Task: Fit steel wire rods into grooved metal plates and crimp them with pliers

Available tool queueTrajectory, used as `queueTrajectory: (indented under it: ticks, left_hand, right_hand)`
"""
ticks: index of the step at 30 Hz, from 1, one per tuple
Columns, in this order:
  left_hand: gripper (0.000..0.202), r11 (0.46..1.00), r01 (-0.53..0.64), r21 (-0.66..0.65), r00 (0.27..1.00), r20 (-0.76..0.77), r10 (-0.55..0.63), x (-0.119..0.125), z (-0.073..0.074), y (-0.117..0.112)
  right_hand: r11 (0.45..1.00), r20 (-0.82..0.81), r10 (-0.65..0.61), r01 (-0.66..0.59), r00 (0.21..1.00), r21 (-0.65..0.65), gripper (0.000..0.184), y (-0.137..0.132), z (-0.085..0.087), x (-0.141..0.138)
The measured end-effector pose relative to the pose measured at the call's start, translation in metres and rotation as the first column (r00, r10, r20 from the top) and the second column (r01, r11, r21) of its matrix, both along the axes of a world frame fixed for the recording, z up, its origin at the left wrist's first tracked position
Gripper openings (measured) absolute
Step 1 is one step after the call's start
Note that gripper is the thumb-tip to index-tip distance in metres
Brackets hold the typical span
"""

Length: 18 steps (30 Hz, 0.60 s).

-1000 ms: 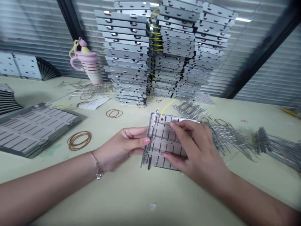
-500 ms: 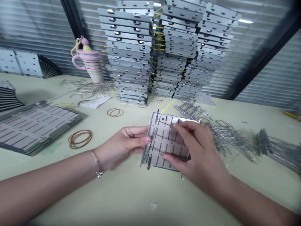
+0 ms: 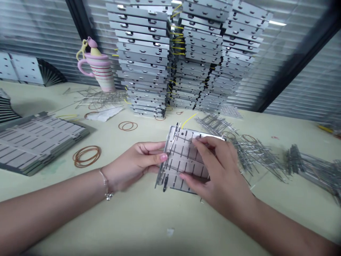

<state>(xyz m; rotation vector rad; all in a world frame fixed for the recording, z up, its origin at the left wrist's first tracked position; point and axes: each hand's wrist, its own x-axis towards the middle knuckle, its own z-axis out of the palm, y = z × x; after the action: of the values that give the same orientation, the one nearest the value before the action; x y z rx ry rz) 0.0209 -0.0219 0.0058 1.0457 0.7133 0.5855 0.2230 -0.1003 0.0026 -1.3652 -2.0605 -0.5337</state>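
A flat slotted metal panel point(image 3: 188, 156) is held tilted above the table between my two hands. My left hand point(image 3: 144, 158) grips its left edge, thumb on top and fingers underneath. Over the panel's right part, my right hand point(image 3: 221, 167) is curled, with thumb and index fingertips on the slotted face; whether they pinch a thin wire there is hard to make out. Thin metal rods point(image 3: 174, 142) lie along the left side of the panel. From its top edge a yellow wire point(image 3: 189, 120) sticks out.
Tall stacks of metal panels point(image 3: 144, 64) stand at the back beside a striped cup point(image 3: 101, 71). Loose metal rods point(image 3: 261, 156) lie to the right. On the left are a pile of slotted panels point(image 3: 39, 142), brown rubber bands point(image 3: 86, 156) and a paper scrap point(image 3: 105, 114).
The whole view has shifted slightly, so the panel and both hands appear a little further left. My grip on the panel looks the same.
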Motion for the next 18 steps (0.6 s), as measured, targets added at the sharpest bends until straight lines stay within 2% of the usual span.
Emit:
queueTrajectory:
  ticks: [6,18]
  left_hand:
    - [0.045,1.0,0.01,0.013,1.0,-0.003,-0.01,0.0003,0.0002,-0.0002]
    - [0.038,1.0,0.017,0.001,1.0,0.012,-0.017,-0.0016,0.0013,-0.0009]
  right_hand:
    - [0.996,0.099,0.09,-0.092,0.991,0.013,0.048,-0.0013,0.0022,0.0015]
    - [0.995,0.007,0.096,-0.096,0.995,-0.013,0.051,-0.0015,-0.0044,-0.0023]
